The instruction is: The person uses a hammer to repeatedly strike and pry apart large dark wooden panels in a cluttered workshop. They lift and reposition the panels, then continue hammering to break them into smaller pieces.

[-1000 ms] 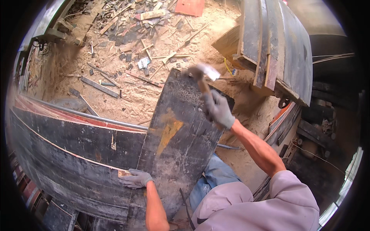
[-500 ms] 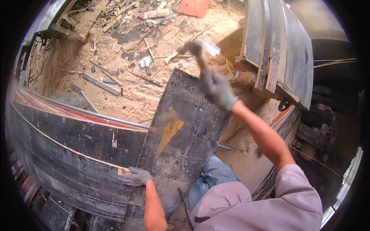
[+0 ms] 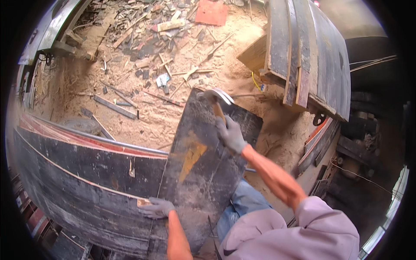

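Note:
My right hand (image 3: 232,135), in a grey glove, is closed round the wooden handle of a claw hammer (image 3: 219,113). The hammer's metal head is over the far end of a dark panel (image 3: 208,160) that bears a yellow-brown patch. My left hand (image 3: 157,208), gloved too, lies with its fingers stretched out on the dark boards, beside the panel's left edge. A small piece of bare wood (image 3: 143,202) shows by its fingertips. Dark stacked boards (image 3: 91,190) spread out to the left of that hand.
Sawdust (image 3: 147,117) with scattered wood scraps (image 3: 143,47) covers the ground beyond the boards. A metal pipe (image 3: 108,140) runs along the stack's far edge. Large panels (image 3: 299,60) stand at the far right. An orange-red board (image 3: 212,12) lies at the back.
My right hand has swung the hammer down and nearer, from above the panel's far edge to over its surface. My left hand has stayed in place on the boards.

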Demonstrator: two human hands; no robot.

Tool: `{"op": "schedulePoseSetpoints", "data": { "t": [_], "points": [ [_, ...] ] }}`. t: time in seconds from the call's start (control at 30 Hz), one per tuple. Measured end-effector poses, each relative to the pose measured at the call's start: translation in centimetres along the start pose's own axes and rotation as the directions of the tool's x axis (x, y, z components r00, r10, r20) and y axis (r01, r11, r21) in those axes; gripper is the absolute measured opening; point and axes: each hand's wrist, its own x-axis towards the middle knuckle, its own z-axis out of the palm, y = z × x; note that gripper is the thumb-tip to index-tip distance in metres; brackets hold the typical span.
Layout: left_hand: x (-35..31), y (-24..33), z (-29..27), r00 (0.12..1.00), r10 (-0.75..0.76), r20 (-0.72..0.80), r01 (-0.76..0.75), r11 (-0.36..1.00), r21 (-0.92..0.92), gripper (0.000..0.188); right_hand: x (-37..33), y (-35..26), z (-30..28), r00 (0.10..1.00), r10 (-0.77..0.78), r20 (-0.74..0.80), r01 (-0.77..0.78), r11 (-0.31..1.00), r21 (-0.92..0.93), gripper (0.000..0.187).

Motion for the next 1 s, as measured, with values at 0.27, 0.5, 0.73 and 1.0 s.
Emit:
{"op": "schedulePoseSetpoints", "data": {
  "t": [0.27, 0.5, 0.73, 1.0],
  "points": [
    [0.2, 1.9, -1.5, 0.997, -0.007, 0.077, 0.011, 0.999, -0.045, 0.071, 1.2, -0.8, 2.1, 0.986, 0.163, 0.045, -0.168, 0.975, 0.146, 0.039],
    [-0.3, -0.8, 2.3, 0.999, 0.008, -0.034, -0.013, 0.989, -0.146, 0.07, 2.1, 2.2, 2.7, 0.989, 0.086, -0.123, -0.085, 0.996, 0.015, 0.033],
    [0.0, -2.2, 2.6, 0.999, 0.022, -0.027, -0.025, 0.995, -0.096, 0.069, -0.3, 1.8, 3.7, 0.954, -0.137, -0.268, 0.136, 0.99, -0.021, 0.039],
    [-0.2, -3.6, 4.1, 0.969, 0.144, -0.201, -0.142, 0.99, 0.021, 0.067, 0.2, 2.5, 3.1, 0.974, -0.122, -0.191, 0.123, 0.992, -0.008, 0.04]
  ]
}}
